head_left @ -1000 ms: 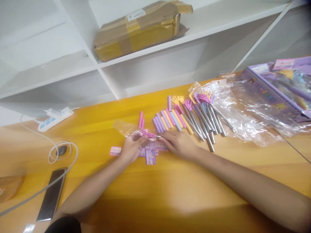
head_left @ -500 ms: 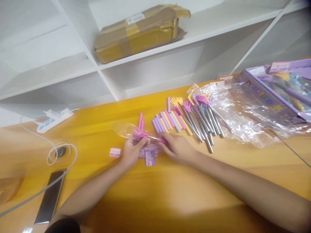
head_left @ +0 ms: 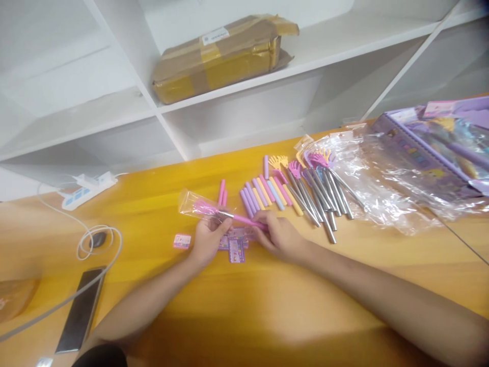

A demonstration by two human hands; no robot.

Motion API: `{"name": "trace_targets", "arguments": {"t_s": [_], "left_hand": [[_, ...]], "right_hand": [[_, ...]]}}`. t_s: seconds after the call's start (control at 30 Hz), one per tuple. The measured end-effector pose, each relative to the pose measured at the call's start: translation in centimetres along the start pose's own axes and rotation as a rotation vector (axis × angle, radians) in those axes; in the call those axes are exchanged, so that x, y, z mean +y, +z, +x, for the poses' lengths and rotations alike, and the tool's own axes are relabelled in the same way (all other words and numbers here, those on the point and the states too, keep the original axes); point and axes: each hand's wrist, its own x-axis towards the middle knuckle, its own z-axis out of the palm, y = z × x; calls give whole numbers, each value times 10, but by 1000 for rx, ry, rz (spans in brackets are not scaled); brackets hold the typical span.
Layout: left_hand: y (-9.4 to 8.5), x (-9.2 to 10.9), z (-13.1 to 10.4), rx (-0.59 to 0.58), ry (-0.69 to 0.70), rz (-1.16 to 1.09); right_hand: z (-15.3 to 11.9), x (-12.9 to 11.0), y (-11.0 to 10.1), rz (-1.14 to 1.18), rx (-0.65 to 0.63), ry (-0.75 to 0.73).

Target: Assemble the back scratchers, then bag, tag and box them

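A pink back scratcher [head_left: 244, 219] with a metal shaft lies across both hands. Its hand-shaped head is inside a clear plastic bag [head_left: 187, 203]. My left hand [head_left: 209, 238] is closed around the bag and the shaft just below the head. My right hand [head_left: 280, 233] grips the pink handle at its other end. Under the hands lie several small printed cards [head_left: 236, 251]. Another card [head_left: 182, 241] is left of my left hand. Two pink handle tubes [head_left: 222, 192] lie just beyond the bag.
Coloured handle tubes [head_left: 263, 191] lie in a row, beside piled metal scratchers [head_left: 321, 188]. Clear bags [head_left: 385, 178] and a purple display box [head_left: 424, 148] are at right. A power strip [head_left: 89, 191], cable, mouse [head_left: 98, 239] and phone [head_left: 80, 311] are at left. A carton [head_left: 225, 58] rests on the shelf.
The back scratcher's head has moved left, deeper into the clear bag. More of its pink handle now shows between my hands, which hold nearly the same places.
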Motion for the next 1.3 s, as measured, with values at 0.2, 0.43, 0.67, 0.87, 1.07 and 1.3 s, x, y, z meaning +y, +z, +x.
{"name": "trace_targets", "arguments": {"t_s": [0.2, 0.43, 0.67, 0.87, 1.07, 1.3], "left_hand": [[8, -7, -17, -301, -64, 232], [1, -9, -13, -175, -44, 53], [6, 3, -6, -81, -61, -133], [7, 8, -6, -76, -70, -172], [10, -5, -16, -237, -54, 69], [13, -13, -33, -427, -52, 285]], "right_hand": [[0, -3, 4, -61, 22, -180], [1, -5, 0, 102, -17, -109], [5, -4, -7, 197, -171, -192], [6, -2, -8, 94, -70, -403], [4, -1, -8, 102, -27, -395], [-1, -1, -1, 11, 7, -317]]}}
